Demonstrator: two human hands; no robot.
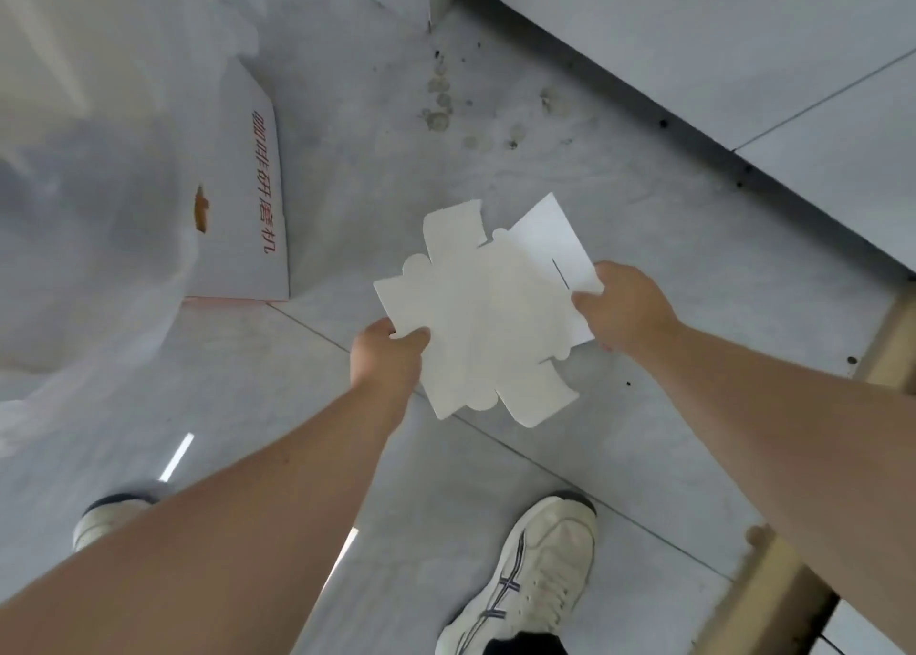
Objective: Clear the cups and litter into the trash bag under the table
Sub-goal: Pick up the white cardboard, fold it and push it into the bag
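**Flattened card held over the floor by both hands**

Head view. The left hand (pixel 384 354) pinches the near-left corner of a flattened white cardboard cutout (pixel 488 327), thumb on top and fingers curled beneath. The right hand (pixel 627 310) grips the opposite, right edge in the same way, its thumb pressed onto the upper face; here it also clamps a white paper sheet (pixel 552 240) that lies under the cutout and sticks out beyond the hand, away from the person. A short dark line is printed on that sheet just beside the right thumb. Both pieces hang flat between the two hands, clear of the grey tiled floor (pixel 644 198). Well to the left of the left hand, a translucent white trash bag (pixel 94 238) fills the side of the frame, blurred; between it and the hand a white box with red lettering (pixel 243 198) stands on the floor. Dark stains mark the tiles beyond the cutout. Below the forearms are two white shoes (pixel 533 580), and a wooden table leg (pixel 778 605) runs below the right forearm.
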